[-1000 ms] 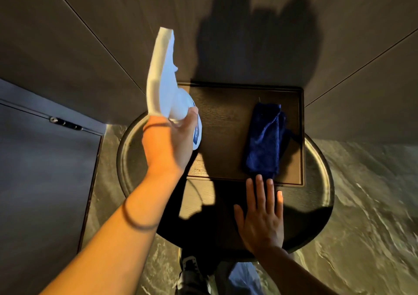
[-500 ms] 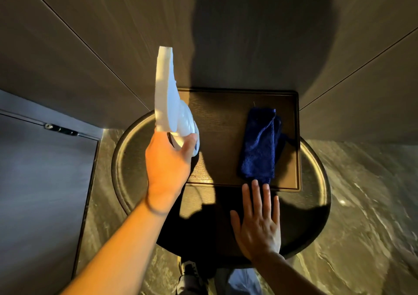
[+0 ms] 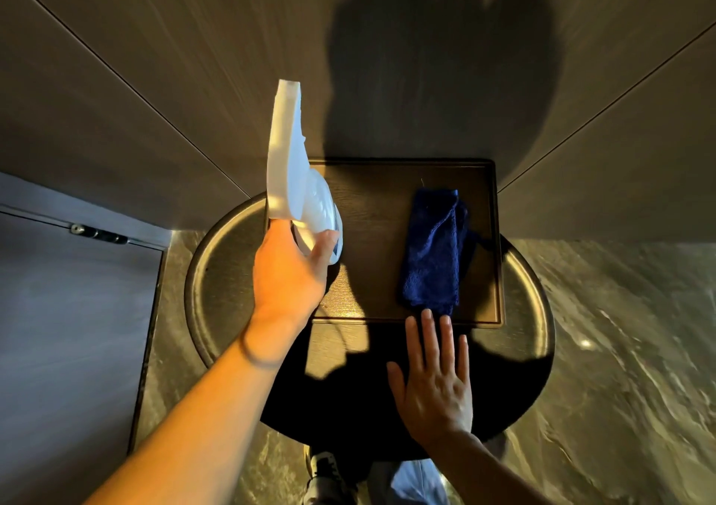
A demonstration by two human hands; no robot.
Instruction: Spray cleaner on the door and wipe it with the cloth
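The left hand point(image 3: 288, 272) is gripping a white spray bottle point(image 3: 294, 171), fingers wrapped around its neck, and is holding it up above the left edge of a dark wooden tray point(image 3: 372, 202). The right hand point(image 3: 436, 380) is lying flat with its fingers spread and holding nothing, palm down on the round table point(image 3: 217, 268); its fingertips are reaching just up to the near edge of the tray.

A folded blue cloth point(image 3: 434, 248) is lying on the right half of the tray, its near end just beside those fingertips. The tray is sitting on the far part of the table, pushed against a wall of wood-grain panels point(image 3: 155, 59). A large shadow is falling on the panels behind the tray, and warm light is striking the left forearm and the table's metal rim. The floor point(image 3: 620, 330) is showing as veined stone. At the left a grey door point(image 3: 69, 330) is standing, with a small metal fitting point(image 3: 98, 233) at its top edge. A shoe point(image 3: 325, 473) is showing below the table's near edge.
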